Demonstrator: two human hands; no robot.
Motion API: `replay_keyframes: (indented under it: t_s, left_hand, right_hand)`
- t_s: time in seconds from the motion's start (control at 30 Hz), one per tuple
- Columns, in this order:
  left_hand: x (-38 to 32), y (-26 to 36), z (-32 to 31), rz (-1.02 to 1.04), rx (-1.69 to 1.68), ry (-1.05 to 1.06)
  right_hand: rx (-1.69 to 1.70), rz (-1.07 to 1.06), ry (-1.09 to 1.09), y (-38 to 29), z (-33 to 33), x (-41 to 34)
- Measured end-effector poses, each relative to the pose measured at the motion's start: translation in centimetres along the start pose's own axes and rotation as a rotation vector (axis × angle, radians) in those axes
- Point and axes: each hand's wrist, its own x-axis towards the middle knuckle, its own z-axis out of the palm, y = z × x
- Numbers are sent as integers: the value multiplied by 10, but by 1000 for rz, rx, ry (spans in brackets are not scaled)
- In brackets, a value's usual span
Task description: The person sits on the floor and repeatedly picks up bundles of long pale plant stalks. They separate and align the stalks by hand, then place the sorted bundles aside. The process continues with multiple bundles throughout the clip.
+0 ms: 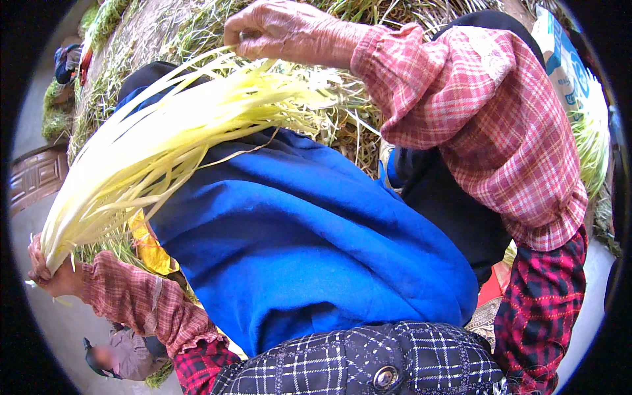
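A large bunch of pale yellow leafy stalks [143,133] stretches over my left knee and the blue apron [316,237]. At the far left my left hand [52,271] grips its white base end. My right hand [276,34] is at the top, its fingers curled just above the strands near the leafy tips; one thin strand reaches its fingertips. Whether it pinches that strand or something small is not clear. Checked sleeve covers are on both forearms.
Loose green and dry leaves [187,34] lie heaped beyond my knees. More pale stalks [590,133] rest by a blue-and-white carton [558,59] at right. A yellow plastic wrapper [153,247] is beside the apron. Another person [131,353] is at lower left.
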Motion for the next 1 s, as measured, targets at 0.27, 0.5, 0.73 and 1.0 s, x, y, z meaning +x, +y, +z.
replay_keyframes:
  t_s: [0.27, 0.5, 0.73, 1.0]
  left_hand:
    - [-5, 9, 6, 82, 29, -7]
    - [26, 1, -41, -86, -198, 39]
    - [28, 2, -52, -40, -103, 149]
    - [36, -2, -93, -71, -114, 11]
  right_hand:
    - [-3, 34, -208, -5, -28, -12]
    - [-111, -40, -80, 42, -29, -27]
    - [-131, 8, -144, 27, -39, -23]
    - [-266, 110, -232, 22, -49, -29]
